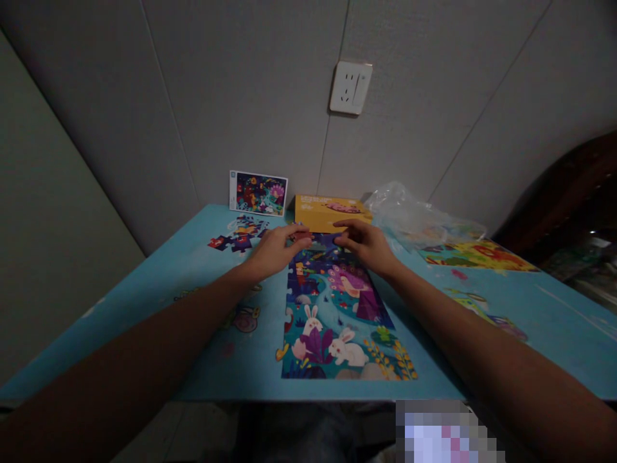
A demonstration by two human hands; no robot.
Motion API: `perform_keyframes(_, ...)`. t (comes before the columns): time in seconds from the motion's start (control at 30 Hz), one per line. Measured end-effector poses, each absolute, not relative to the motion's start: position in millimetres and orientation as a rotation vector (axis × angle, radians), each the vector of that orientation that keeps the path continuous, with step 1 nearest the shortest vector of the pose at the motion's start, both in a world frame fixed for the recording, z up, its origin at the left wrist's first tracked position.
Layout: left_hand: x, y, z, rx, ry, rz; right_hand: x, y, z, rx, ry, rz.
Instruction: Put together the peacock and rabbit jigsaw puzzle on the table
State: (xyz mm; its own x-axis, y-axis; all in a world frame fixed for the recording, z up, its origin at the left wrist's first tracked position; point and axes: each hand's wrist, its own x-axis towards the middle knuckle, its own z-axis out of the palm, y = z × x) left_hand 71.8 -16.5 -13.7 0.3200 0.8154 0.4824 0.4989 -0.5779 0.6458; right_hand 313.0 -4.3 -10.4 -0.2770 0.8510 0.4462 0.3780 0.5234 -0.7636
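A partly joined jigsaw puzzle [332, 308] with white rabbits and a purple peacock lies on the blue table. At its far left edge, my left hand [278, 249] has its thumb and fingers closed around a reddish puzzle piece [301, 236]. My right hand [365, 245] hovers by the far right edge of the puzzle, thumb and index finger apart and nothing visible between them. Loose puzzle pieces [236, 242] are heaped to the left of my left hand.
A picture card [259, 194] leans on the wall beside a yellow box [332, 211]. Right of the box sits a crumpled clear plastic bag [405, 215], near a yellow and red picture sheet [482, 255]. The table [144, 321] ends at the wall. A socket [351, 88] is above.
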Motion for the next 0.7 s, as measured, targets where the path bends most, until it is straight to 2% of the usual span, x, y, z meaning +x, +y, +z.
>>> perform_keyframes(0.1, 76, -22, -13, 2.208, 1.036, 1.047, 295, -17, -13, -0.901, -1.901, 0.767)
perform_keyframes(0.23, 80, -28, -14, 2.211, 0.926, 0.961, 288, -22, -12, -0.926, -1.910, 0.643)
perform_keyframes(0.43, 75, -21, -11, 1.999, 1.028, 1.076, 327, 4, -11, -1.596, -1.761, 0.023)
perform_keyframes(0.57, 72, -19, -11, 1.986, 1.141, 1.121, 348, 17, -20, -1.923, -1.981, -0.036)
perform_keyframes(0.7, 71, -20, -13, 2.126, 1.159, 1.117, 348, 21, -23, -1.993, -2.070, -0.023)
